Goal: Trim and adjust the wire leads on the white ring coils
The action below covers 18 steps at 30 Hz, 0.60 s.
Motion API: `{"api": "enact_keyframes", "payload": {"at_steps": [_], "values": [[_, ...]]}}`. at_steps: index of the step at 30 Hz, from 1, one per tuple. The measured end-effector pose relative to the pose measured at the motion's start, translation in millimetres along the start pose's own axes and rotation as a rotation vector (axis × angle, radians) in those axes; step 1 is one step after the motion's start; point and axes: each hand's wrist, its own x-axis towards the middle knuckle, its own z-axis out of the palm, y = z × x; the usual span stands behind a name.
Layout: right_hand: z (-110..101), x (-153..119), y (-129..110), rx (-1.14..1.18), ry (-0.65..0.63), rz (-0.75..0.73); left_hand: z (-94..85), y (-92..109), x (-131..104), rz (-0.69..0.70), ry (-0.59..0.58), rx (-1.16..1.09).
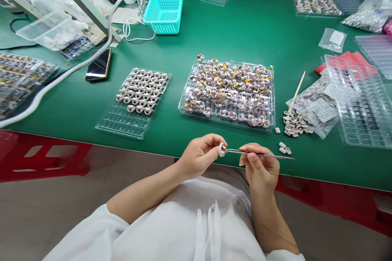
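Note:
Between the thumb and fingers of my left hand (pixel 199 155) is a small white ring-shaped plastic part (pixel 221 149), held just over the table's front edge. My right hand (pixel 260 167) grips a thin metal rod-like tool (pixel 275 156), perhaps tweezers, whose tip meets the ring-shaped part. Beyond my hands lies a clear tray (pixel 228 121) heaped with similar parts bearing yellow and brown bits. To its left, another clear tray (pixel 122 124) carries rows of white parts (pixel 142 89). Loose small white caps (pixel 295 124) lie right of my right hand, several in a pile.
A wooden stick (pixel 298 87) and a bag of white pieces (pixel 318 106) lie at the right, beside stacked clear trays (pixel 364 106). A phone (pixel 98 65), a turquoise basket (pixel 163 14) and a white cable (pixel 65 74) occupy the left. Red stools (pixel 45 157) stand below the table edge.

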Motion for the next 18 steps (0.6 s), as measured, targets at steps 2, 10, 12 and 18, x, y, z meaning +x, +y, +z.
{"api": "enact_keyframes", "payload": {"at_steps": [2, 10, 12, 18], "values": [[2.1, 1.2, -1.3, -0.033, 0.018, -0.029, 0.9, 0.3, 0.1, -0.017, 0.001, -0.012], [1.6, 6.3, -22.0, -0.244, 0.078, -0.109, 1.6, 4.2, 5.1, -0.067, 0.062, -0.101], [3.7, 4.2, -21.0, -0.375, -0.005, -0.025, 4.0, 3.7, 6.3, -0.065, 0.054, -0.156], [22.1, -0.7, -3.9, -0.415, -0.094, 0.046, 13.9, 2.9, 6.9, -0.035, 0.023, -0.285]]}}
